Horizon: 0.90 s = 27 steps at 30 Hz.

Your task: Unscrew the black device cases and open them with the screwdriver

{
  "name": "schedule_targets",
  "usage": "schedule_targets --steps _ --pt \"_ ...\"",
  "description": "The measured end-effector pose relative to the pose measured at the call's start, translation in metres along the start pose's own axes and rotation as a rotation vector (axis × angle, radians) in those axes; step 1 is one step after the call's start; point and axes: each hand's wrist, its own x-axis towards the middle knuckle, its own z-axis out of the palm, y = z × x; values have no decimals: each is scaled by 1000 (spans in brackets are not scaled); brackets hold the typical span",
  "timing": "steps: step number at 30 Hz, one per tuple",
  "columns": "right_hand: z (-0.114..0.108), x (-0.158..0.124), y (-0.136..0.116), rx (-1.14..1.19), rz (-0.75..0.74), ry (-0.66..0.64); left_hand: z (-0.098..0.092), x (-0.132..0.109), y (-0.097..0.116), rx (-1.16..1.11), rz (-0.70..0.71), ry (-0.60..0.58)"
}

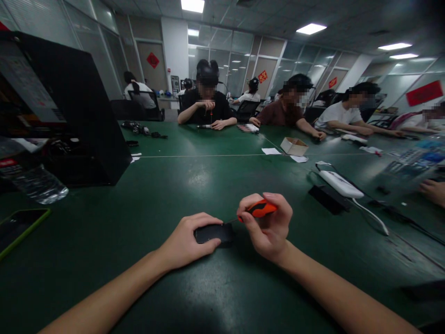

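On the green table [167, 185] lies a small black box-shaped device [213, 233], its kind not clear. My left hand [191, 239] grips it from the left, fingers along the far side and thumb along the near side. An orange and black screwdriver [261, 208] is held in my right hand [271, 227], tilted, with its thin shaft pointing left and down. The shaft reaches the device's right end; whether the tip sits in a screw is too small to tell.
A black computer case [100, 116] stands at the left, beside a plastic bottle [41, 181] and a green-edged phone [21, 227]. To the right lie a white power strip [340, 184] with cables and a black flat object [328, 198]. An open box [294, 146] sits farther back; several people sit opposite.
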Motion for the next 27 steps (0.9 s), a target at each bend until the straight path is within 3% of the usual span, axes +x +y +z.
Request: schedule_targets --steps 7,13,16,19,24,27 --pt "-5 5 -10 27 -296 -206 1 -1 0 2 16 7" --pt "-5 1 -28 -86 -260 -329 1 0 0 -1 14 12" --pt "6 -7 -38 -85 -170 -410 2 0 -2 7 14 20" --pt "17 -14 -44 -28 -203 -482 2 -1 -5 15 25 27" --pt "13 -12 -38 -10 -144 -451 2 -1 -4 14 19 27" --pt "4 -5 -26 85 -94 -276 2 -1 -1 14 2 23"
